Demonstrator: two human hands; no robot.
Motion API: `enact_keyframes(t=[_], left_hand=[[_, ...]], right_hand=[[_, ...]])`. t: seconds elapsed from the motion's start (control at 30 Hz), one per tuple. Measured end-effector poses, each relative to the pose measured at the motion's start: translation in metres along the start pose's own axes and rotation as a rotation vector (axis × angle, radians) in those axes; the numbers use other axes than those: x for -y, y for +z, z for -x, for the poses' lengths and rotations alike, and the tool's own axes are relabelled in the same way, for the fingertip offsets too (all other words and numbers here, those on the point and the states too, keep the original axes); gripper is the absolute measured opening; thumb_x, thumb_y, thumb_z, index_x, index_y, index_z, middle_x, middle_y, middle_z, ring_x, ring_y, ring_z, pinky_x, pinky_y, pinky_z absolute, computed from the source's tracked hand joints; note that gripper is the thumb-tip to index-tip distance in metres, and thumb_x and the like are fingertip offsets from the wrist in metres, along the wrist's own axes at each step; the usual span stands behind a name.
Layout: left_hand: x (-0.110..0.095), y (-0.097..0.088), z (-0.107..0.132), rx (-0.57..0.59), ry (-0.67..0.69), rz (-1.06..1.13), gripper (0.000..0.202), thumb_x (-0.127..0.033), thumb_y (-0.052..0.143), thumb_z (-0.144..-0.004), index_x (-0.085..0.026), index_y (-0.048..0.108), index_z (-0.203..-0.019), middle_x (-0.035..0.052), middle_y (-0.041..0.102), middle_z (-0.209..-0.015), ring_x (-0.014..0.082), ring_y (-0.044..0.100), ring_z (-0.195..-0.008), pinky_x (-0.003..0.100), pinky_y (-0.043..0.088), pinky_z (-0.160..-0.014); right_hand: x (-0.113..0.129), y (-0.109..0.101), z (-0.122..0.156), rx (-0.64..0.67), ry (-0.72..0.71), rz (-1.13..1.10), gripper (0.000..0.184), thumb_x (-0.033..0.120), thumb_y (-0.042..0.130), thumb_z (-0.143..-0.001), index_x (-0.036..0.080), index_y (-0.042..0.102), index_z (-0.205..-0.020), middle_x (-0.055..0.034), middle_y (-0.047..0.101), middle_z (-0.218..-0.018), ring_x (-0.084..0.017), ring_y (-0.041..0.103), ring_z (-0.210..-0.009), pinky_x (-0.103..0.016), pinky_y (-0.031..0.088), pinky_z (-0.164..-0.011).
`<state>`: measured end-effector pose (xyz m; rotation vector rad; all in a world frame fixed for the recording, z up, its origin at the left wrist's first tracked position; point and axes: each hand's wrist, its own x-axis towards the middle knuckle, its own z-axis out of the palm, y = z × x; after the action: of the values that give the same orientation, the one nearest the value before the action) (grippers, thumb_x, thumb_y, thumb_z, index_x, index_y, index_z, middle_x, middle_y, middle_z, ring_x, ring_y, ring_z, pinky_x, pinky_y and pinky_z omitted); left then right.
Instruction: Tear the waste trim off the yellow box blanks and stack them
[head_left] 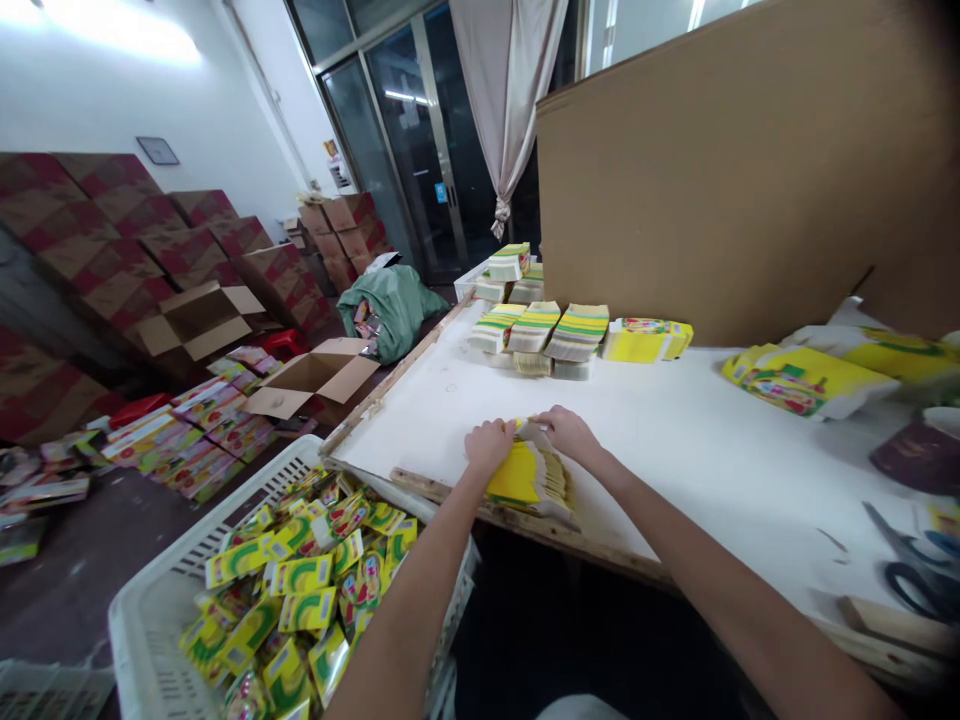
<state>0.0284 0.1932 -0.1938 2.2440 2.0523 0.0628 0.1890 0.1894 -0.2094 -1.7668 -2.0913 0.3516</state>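
My left hand (491, 445) and my right hand (568, 432) meet near the front edge of the white table (645, 440). Both have bent, closed fingers at a small yellow-and-white carton, partly covered by the fingertips. Just below them lies a fanned stack of flat yellow cartons (517, 475), its pale edges facing right. To the left of my left arm, a white plastic basket (139, 610) holds many small yellow-and-green cartons (300, 577).
Bundled flat cartons (577, 332) stand at the table's back, before a tall cardboard sheet (720, 190). More yellow cartons (810, 382), a dark cup (919, 450) and scissors (911, 570) are on the right. Open boxes (322, 380) and stacked boxes (112, 240) occupy the floor at left.
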Motion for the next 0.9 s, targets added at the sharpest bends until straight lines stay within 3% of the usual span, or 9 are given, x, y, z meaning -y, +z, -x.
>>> enact_keyframes(t=[0.27,0.43,0.63,0.9], left_hand=[[0.0,0.004,-0.002,-0.008,0.01,0.006,0.053,-0.05,0.014,-0.085,-0.022,0.056,-0.101,0.0094,0.061,-0.103,0.025,0.056,-0.095,0.036,0.041,-0.077],[0.002,0.005,-0.002,-0.018,0.032,0.016,0.051,-0.05,0.015,-0.085,-0.022,0.055,-0.1,0.0094,0.061,-0.1,0.0248,0.056,-0.093,0.036,0.041,-0.076],[0.005,0.005,-0.001,-0.006,0.08,0.038,0.041,-0.045,0.02,-0.087,-0.023,0.049,-0.104,0.0079,0.06,-0.103,0.0229,0.056,-0.094,0.034,0.041,-0.077],[0.007,0.005,-0.004,0.029,0.079,0.075,0.04,-0.044,0.02,-0.087,-0.023,0.05,-0.104,0.0082,0.06,-0.104,0.022,0.056,-0.095,0.032,0.04,-0.077]], right_hand=[[0.003,0.005,-0.004,-0.023,-0.041,0.087,0.014,0.02,0.048,-0.081,0.017,0.059,-0.089,-0.0054,0.055,-0.096,-0.017,0.05,-0.094,-0.03,0.039,-0.08],[0.008,0.012,-0.016,0.016,0.027,0.097,0.025,0.033,0.048,-0.083,0.014,0.053,-0.099,-0.0046,0.057,-0.098,-0.017,0.055,-0.088,-0.038,0.044,-0.078],[0.016,0.024,-0.023,0.125,0.165,0.037,0.023,0.032,0.046,-0.085,0.015,0.055,-0.098,-0.005,0.058,-0.1,-0.015,0.057,-0.086,-0.035,0.047,-0.076],[0.026,0.032,-0.025,0.288,0.197,-0.101,0.026,0.033,0.049,-0.083,0.013,0.055,-0.099,-0.0037,0.058,-0.098,-0.016,0.058,-0.082,-0.033,0.049,-0.069]])
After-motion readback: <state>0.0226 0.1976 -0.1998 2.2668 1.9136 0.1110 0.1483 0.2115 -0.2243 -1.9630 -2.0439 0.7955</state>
